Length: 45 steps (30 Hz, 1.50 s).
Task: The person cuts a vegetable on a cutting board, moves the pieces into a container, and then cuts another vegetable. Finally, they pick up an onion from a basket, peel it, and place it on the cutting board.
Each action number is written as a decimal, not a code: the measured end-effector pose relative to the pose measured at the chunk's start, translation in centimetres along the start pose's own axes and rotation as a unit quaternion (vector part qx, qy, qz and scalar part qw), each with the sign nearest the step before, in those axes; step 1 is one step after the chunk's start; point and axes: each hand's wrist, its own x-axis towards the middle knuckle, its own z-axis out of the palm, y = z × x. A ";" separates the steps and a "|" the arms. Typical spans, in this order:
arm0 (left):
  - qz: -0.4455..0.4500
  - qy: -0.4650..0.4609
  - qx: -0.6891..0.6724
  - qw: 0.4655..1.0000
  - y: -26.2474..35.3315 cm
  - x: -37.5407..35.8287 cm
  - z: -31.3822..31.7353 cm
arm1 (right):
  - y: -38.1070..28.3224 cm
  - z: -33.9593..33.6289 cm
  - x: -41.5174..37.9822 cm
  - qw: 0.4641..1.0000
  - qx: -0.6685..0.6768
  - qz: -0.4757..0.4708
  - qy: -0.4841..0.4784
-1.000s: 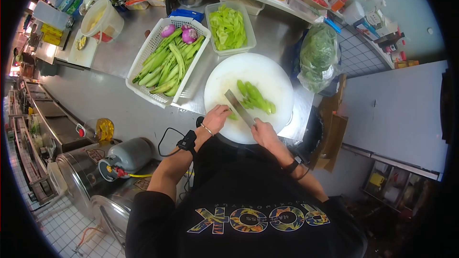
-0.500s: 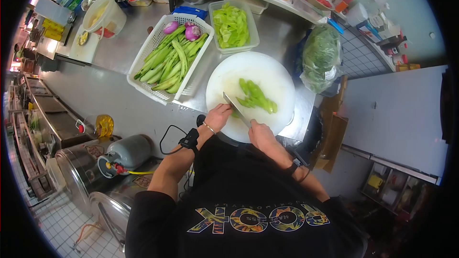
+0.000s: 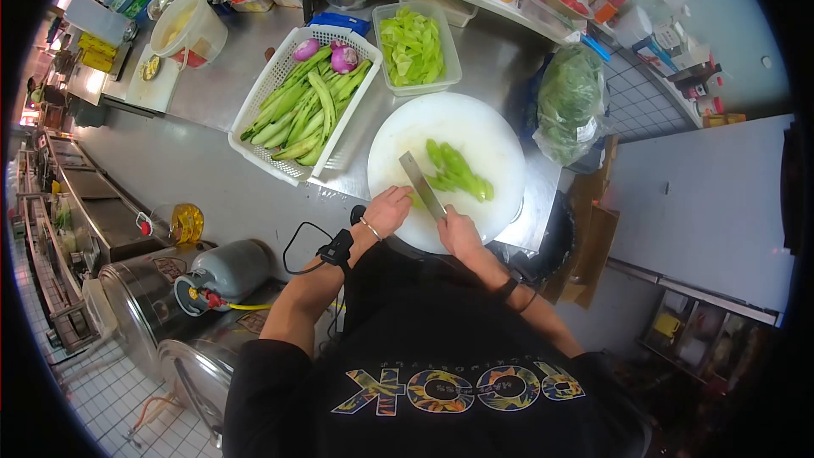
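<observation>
**Cutting a green vegetable on the round board**

The right hand [image 3: 458, 233] is closed around the handle of a cleaver [image 3: 421, 186], and the flat blade points away from the person across the round white cutting board [image 3: 441, 123]. The left hand [image 3: 388, 209] rests at the near edge of the board, just beside the blade, with the fingers curled down on a small green piece [image 3: 415, 200]; most of this piece is hidden under the fingers and the blade. A small pile of green vegetable pieces [image 3: 456, 171] lies near the middle of the board, on the right side of the blade and close to it.

The board sits at the near edge of the steel counter [image 3: 212, 93]. To its left stands a white basket [image 3: 280, 165] with long green stalks and two purple onions [image 3: 326, 54]. Behind the board is a clear tub [image 3: 413, 44] of cut green pieces, and at the right edge of the counter a bag of leafy greens [image 3: 566, 100].
</observation>
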 end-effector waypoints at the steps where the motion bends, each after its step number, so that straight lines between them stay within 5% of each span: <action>1: 0.000 0.000 0.001 1.000 -0.1 -0.2 0.1 | 0.0 -0.2 -0.2 1.000 0.027 0.002 0.010; 6: -0.028 -0.060 -0.012 0.998 -0.5 -1.2 0.3 | 0.0 -1.3 -0.8 1.000 0.016 0.003 -0.018; 21: -0.017 0.000 0.009 1.000 0.6 -1.3 -0.1 | -2.2 -0.2 -2.4 0.999 0.013 -0.019 -0.036; 40: -0.036 -0.036 0.002 0.999 0.2 -1.9 -0.3 | -3.1 -2.2 -3.3 0.998 0.028 -0.019 -0.045; 45: -0.022 -0.017 -0.005 1.000 0.2 -1.8 -0.2 | -1.3 1.6 -2.0 0.999 0.016 -0.013 -0.043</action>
